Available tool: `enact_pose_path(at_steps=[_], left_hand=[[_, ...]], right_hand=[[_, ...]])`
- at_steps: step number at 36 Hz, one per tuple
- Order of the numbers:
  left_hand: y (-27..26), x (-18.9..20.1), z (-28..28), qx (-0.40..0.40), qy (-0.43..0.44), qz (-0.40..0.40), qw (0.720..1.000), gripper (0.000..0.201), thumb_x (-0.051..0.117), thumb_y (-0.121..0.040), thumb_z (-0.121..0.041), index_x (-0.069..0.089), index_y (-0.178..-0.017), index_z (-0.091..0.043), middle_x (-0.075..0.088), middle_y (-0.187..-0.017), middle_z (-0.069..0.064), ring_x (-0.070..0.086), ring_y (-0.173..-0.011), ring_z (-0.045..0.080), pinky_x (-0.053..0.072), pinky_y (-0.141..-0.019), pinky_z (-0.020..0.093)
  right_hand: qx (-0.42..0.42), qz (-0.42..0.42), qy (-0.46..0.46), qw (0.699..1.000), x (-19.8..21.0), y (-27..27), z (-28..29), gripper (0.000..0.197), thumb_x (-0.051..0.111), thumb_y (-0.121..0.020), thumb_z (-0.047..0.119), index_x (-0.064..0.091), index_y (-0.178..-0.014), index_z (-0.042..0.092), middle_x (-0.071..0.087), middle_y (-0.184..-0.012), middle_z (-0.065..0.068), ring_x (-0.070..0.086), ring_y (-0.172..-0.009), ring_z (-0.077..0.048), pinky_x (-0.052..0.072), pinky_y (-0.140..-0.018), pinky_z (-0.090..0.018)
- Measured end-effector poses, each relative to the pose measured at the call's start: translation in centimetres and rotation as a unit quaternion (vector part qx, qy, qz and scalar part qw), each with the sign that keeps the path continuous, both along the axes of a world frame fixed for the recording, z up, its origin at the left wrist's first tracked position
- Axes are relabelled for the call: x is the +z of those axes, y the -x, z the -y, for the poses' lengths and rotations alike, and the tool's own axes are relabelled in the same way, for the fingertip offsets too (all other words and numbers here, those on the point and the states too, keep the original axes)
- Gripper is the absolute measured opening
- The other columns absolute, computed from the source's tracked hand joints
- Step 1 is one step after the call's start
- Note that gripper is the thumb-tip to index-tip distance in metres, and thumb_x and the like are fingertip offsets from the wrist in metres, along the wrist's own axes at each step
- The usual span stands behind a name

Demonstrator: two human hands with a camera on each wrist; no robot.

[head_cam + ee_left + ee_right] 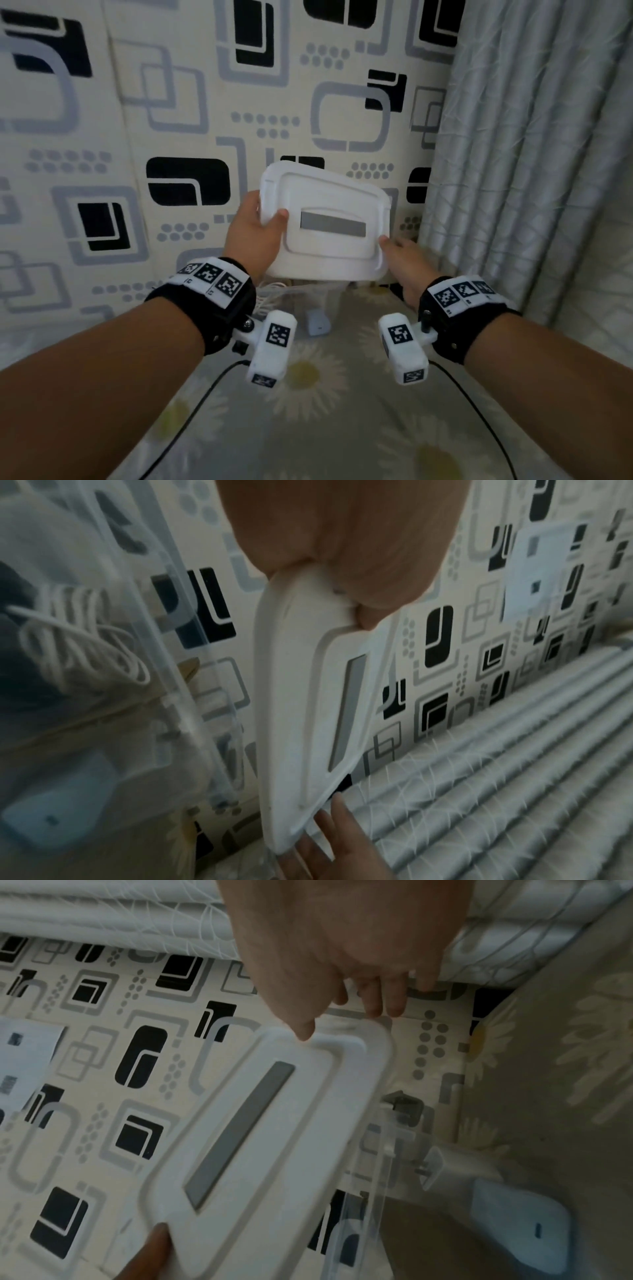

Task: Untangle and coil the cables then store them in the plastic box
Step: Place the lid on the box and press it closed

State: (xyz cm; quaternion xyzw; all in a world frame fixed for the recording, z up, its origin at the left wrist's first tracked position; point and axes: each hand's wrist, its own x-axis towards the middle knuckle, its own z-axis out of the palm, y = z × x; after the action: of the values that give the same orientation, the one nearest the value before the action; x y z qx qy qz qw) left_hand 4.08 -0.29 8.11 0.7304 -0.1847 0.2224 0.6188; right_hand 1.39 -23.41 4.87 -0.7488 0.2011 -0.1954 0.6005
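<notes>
I hold a white plastic lid (325,219) tilted in the air above the clear plastic box (330,301). My left hand (255,233) grips the lid's left edge, thumb on top. My right hand (400,253) pinches the lid's near right corner, thumb on top and fingers (335,829) beneath. A coiled white cable (78,642) lies inside the box (185,696), seen through its clear wall. A pale blue charger block (524,1229) and a white plug (441,1169) lie beside the box's wall (377,1191); I cannot tell whether they are inside.
The box stands on a grey daisy-print sheet (308,411) against a wall with black and grey squares (137,120). A grey pleated curtain (531,154) hangs close on the right. Thin black wires (191,418) trail from my wrist cameras over the sheet.
</notes>
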Motion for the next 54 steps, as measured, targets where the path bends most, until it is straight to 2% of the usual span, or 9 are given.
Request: enact_pose_path(at_steps=[7,14,18,25,27,31,36,46,54], left_hand=[[-1.2,0.8,-2.8,0.046,0.042,-0.005,0.998,0.045,0.060,-0.093,-0.020,0.036,-0.130,-0.019,0.061,-0.095,-0.011,0.058,-0.081,0.003,0.046,-0.067,0.022],[-2.8,0.5,-5.6,0.099,-0.005,-0.028,0.995,0.041,0.058,-0.093,-0.026,0.049,-0.132,-0.016,0.054,-0.111,-0.005,0.056,-0.102,0.018,0.048,-0.090,0.035],[-3.5,0.1,-6.9,0.104,-0.065,-0.005,0.992,0.037,0.053,-0.094,-0.027,0.055,-0.131,-0.023,0.059,-0.110,0.000,0.058,-0.093,0.020,0.045,-0.080,0.031],[-5.9,-1.4,-8.7,0.094,-0.275,-0.104,0.951,0.039,0.047,-0.092,-0.033,0.048,-0.125,-0.013,0.059,-0.112,0.013,0.057,-0.095,0.029,0.048,-0.079,0.037],[-6.4,-2.0,-8.9,0.103,-0.311,-0.123,0.937,0.038,0.045,-0.093,-0.034,0.052,-0.120,-0.009,0.060,-0.110,0.015,0.057,-0.094,0.028,0.045,-0.077,0.035],[-7.0,-2.8,-8.9,0.118,-0.355,-0.124,0.919,0.035,0.047,-0.096,-0.032,0.063,-0.107,-0.003,0.066,-0.102,0.014,0.055,-0.085,0.024,0.040,-0.074,0.029],[-7.4,-3.5,-8.8,0.138,-0.385,-0.128,0.904,0.039,0.052,-0.094,-0.039,0.067,-0.095,-0.004,0.063,-0.084,0.009,0.056,-0.079,0.022,0.041,-0.071,0.029],[-7.3,-4.1,-8.7,0.136,-0.403,-0.141,0.894,0.042,0.053,-0.092,-0.044,0.068,-0.110,-0.009,0.069,-0.096,0.008,0.063,-0.088,0.024,0.052,-0.086,0.037],[-7.1,-3.9,-8.6,0.139,-0.409,-0.155,0.888,0.042,0.051,-0.093,-0.042,0.067,-0.116,-0.011,0.070,-0.099,0.008,0.064,-0.089,0.023,0.053,-0.084,0.035]], right_hand=[[0.006,0.062,0.026,0.998,0.9,-1.7,-2.2,0.037,0.051,-0.096,0.030,0.046,-0.131,0.020,0.058,-0.119,-0.002,0.057,-0.101,-0.021,0.050,-0.092,-0.041],[0.009,0.102,0.100,0.990,0.7,-2.8,-4.2,0.032,0.051,-0.097,0.028,0.048,-0.127,0.017,0.055,-0.099,0.004,0.053,-0.080,-0.009,0.043,-0.066,-0.027],[0.020,0.112,0.132,0.985,0.5,-3.2,-4.7,0.031,0.053,-0.096,0.029,0.055,-0.124,0.016,0.062,-0.110,-0.003,0.058,-0.091,-0.017,0.047,-0.078,-0.029],[-0.007,0.120,0.183,0.976,0.5,-3.8,-5.1,0.049,0.056,-0.095,0.028,0.037,-0.140,0.021,0.054,-0.093,0.003,0.053,-0.078,-0.012,0.038,-0.061,-0.021],[-0.009,0.097,0.211,0.973,0.3,-4.0,-5.2,0.041,0.055,-0.094,0.031,0.044,-0.132,0.019,0.058,-0.105,-0.002,0.055,-0.086,-0.017,0.043,-0.068,-0.026],[0.002,0.048,0.228,0.973,-0.1,-4.5,-5.2,0.035,0.054,-0.091,0.033,0.055,-0.122,0.016,0.062,-0.114,-0.004,0.059,-0.096,-0.023,0.051,-0.086,-0.038],[0.013,0.012,0.235,0.972,-0.8,-4.6,-4.6,0.038,0.058,-0.091,0.031,0.056,-0.124,0.012,0.061,-0.118,-0.007,0.059,-0.102,-0.026,0.050,-0.086,-0.036],[0.019,-0.026,0.234,0.972,-2.0,-4.8,-3.9,0.040,0.064,-0.087,0.030,0.062,-0.122,0.011,0.062,-0.122,-0.007,0.059,-0.108,-0.026,0.049,-0.096,-0.046],[0.038,-0.058,0.312,0.948,-2.0,-4.8,-4.0,0.027,0.058,-0.089,0.028,0.068,-0.098,0.005,0.068,-0.097,-0.011,0.058,-0.083,-0.024,0.043,-0.069,-0.030]])
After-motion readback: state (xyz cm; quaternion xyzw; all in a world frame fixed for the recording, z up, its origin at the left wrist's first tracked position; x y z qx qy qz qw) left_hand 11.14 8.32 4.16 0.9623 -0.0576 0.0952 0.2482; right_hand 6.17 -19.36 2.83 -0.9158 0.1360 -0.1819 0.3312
